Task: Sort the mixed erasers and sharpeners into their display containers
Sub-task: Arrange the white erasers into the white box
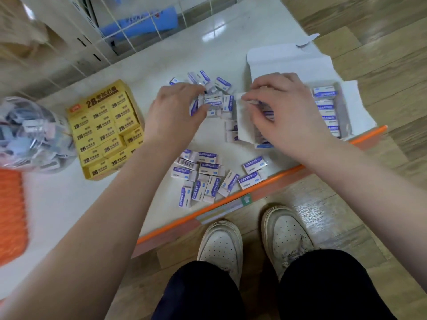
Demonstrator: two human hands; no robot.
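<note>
White erasers with blue sleeves lie loose on the white shelf [69, 204], one heap near its front edge [209, 174] and another further back [217, 88]. My left hand [175, 109] grips an eraser [213, 103] from the back heap between thumb and fingers. To the right stands an open white display box [288, 63] with a row of the same erasers [327, 105] along its right side. My right hand [284, 107] reaches into the box's left part with fingers curled round erasers there; the hand hides most of them.
A yellow box of 2B erasers [104, 130] stands left of the heaps. Further left sits a clear plastic jar [32, 135] full of small items, and an orange basket [11, 215] below it. The shelf has an orange front edge [231, 204]. A white wire grid [129, 31] stands behind.
</note>
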